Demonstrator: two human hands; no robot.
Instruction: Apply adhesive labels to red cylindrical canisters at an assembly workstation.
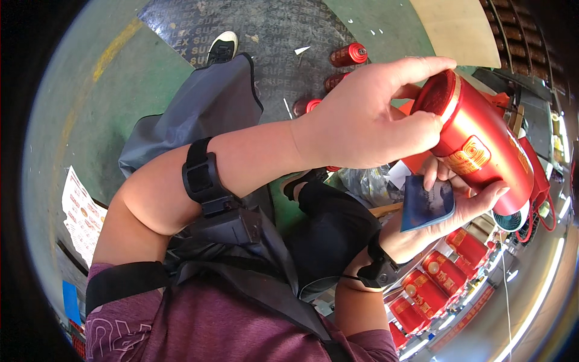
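A shiny red metal canister with a gold emblem is held tilted between my hands at the right. My left hand grips its near end, thumb at the rim and index finger stretched along the edge. From below, my right hand supports the canister's side, its thumb against the red wall. A thin dark-blue flat piece, worn pale in the middle, is also in my right hand, between fingers and palm. I cannot tell its exact kind. The far end of the canister is partly out of sight.
Several red canisters lie on the dark printed sheet over the green floor. A pale board is at the upper right. Red packages stand in a row at the lower right. Clear plastic bagging lies beyond my knee.
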